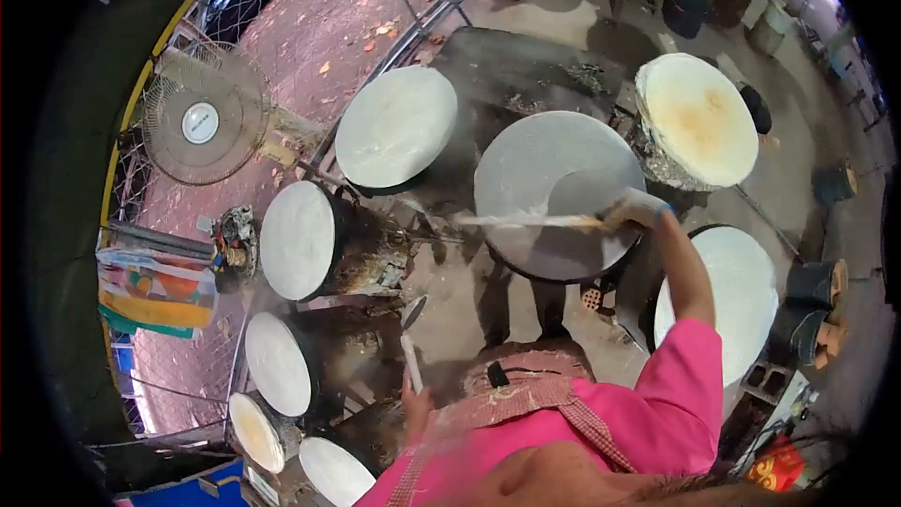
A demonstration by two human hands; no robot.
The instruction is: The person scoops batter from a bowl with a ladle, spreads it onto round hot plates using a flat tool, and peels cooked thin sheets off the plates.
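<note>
My right hand grips the end of a long flat stick, pale and partly smeared with white. The stick lies level across a large round pan, at or just above its surface; I cannot tell if it touches. A thin greyish-white layer covers much of this pan, with a darker patch near my hand. Low on the left, my left hand is closed around the white handle of a ladle. Its small dark round head points upward, apart from the pans.
Several round pans with white tops stand around me, including one at upper left. At upper right, a browned white disc rests on a stand. A fan stands by the wire fence. Buckets sit at the back.
</note>
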